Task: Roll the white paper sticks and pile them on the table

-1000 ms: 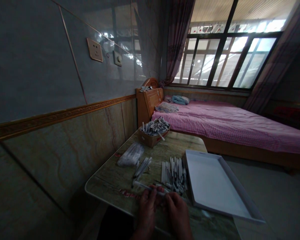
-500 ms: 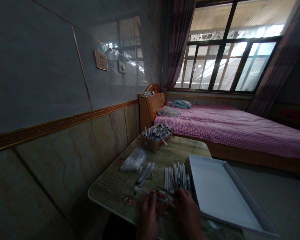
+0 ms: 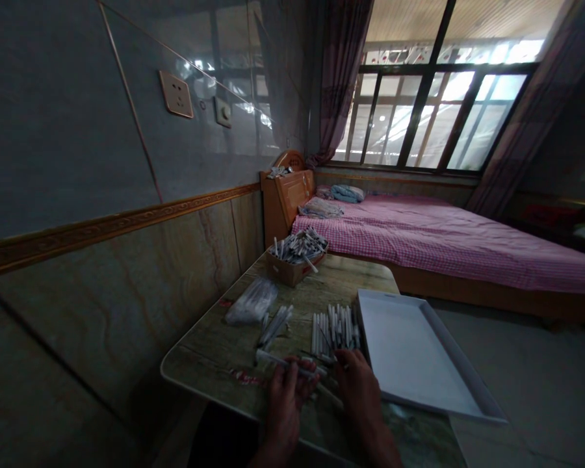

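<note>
A whitish pen (image 3: 272,357) lies across the closed fingers of my left hand (image 3: 286,393), its end sticking out to the left. Close by on the right, my right hand (image 3: 358,387) has its fingers bent together over the near end of a row of white pens (image 3: 338,325). A thin dark stick shows by its fingertips; whether they grip it is unclear. A smaller bunch of pens (image 3: 275,326) rests on the table beyond my left hand. Left of that bunch is a clear plastic bag (image 3: 252,302).
A cardboard box (image 3: 288,272) heaped with pens stands at the table's (image 3: 205,354) far end. The shallow white tray (image 3: 419,357) sits along the right side, reaching past the table edge. A tiled wall (image 3: 185,260) runs on the left; a bed (image 3: 419,240) stands behind.
The view has shifted a little, so everything sits slightly further left and higher. Both hands stay close together over the table, and the left still holds the pen.
</note>
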Action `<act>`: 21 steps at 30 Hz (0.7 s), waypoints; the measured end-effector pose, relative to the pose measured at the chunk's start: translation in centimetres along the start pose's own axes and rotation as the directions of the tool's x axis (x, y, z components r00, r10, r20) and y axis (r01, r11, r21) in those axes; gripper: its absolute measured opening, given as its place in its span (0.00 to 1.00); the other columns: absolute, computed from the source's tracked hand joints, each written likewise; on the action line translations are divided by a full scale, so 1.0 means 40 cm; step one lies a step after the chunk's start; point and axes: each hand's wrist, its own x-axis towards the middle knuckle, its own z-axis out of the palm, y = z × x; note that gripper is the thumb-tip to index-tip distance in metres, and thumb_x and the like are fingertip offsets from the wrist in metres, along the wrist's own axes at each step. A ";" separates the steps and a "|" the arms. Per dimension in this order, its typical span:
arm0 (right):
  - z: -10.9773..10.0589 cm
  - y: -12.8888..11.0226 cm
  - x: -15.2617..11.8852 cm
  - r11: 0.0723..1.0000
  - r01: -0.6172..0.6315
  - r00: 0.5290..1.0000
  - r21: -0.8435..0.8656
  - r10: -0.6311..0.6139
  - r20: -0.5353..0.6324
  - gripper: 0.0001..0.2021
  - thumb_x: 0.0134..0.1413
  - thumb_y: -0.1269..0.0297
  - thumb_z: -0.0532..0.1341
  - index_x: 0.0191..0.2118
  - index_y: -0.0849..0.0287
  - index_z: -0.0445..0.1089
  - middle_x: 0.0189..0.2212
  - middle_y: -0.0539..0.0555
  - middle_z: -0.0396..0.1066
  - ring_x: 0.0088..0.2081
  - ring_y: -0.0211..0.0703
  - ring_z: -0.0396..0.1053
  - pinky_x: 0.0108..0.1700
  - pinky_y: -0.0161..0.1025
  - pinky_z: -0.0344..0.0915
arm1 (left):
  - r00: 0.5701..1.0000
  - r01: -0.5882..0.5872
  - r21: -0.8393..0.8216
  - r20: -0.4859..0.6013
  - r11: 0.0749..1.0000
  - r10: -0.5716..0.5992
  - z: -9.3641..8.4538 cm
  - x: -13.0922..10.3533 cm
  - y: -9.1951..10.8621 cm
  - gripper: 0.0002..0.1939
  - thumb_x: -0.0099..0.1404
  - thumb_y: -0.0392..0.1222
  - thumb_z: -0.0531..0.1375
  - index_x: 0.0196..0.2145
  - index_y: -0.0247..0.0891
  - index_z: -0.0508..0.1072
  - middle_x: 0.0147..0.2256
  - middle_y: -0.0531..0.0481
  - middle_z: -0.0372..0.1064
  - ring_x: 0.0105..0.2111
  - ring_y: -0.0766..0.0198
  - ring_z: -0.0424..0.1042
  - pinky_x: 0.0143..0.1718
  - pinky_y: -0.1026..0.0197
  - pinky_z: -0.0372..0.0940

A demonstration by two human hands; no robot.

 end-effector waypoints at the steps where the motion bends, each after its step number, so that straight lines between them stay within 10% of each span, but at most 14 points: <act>1: -0.002 0.002 -0.006 0.999 0.017 0.999 0.051 -0.016 -0.028 0.11 0.57 0.69 0.56 0.39 0.56 0.75 0.36 0.54 0.74 0.36 0.43 0.74 0.38 0.35 0.65 | 1.000 0.006 0.005 -0.005 1.000 -0.006 0.002 -0.001 0.001 0.25 0.44 0.52 0.75 0.35 0.39 0.71 0.31 0.49 0.79 0.37 0.52 0.81 0.38 0.54 0.76; 11: 0.081 0.002 -0.166 0.949 0.313 0.949 0.038 -0.313 0.018 0.09 0.59 0.72 0.56 0.37 0.51 0.72 0.33 0.50 0.74 0.31 0.40 0.75 0.31 0.32 0.67 | 1.000 0.013 -0.004 -0.017 1.000 -0.013 0.000 0.001 -0.005 0.25 0.43 0.52 0.75 0.34 0.39 0.72 0.31 0.47 0.80 0.36 0.50 0.81 0.39 0.52 0.76; 21: 0.064 0.041 -0.164 0.916 0.371 0.929 -0.156 -0.367 0.055 0.15 0.55 0.77 0.59 0.42 0.50 0.72 0.39 0.50 0.75 0.40 0.44 0.73 0.41 0.36 0.69 | 0.999 0.001 -0.011 -0.038 1.000 -0.002 0.001 -0.002 -0.005 0.25 0.43 0.50 0.76 0.34 0.39 0.72 0.30 0.48 0.80 0.35 0.51 0.81 0.36 0.55 0.76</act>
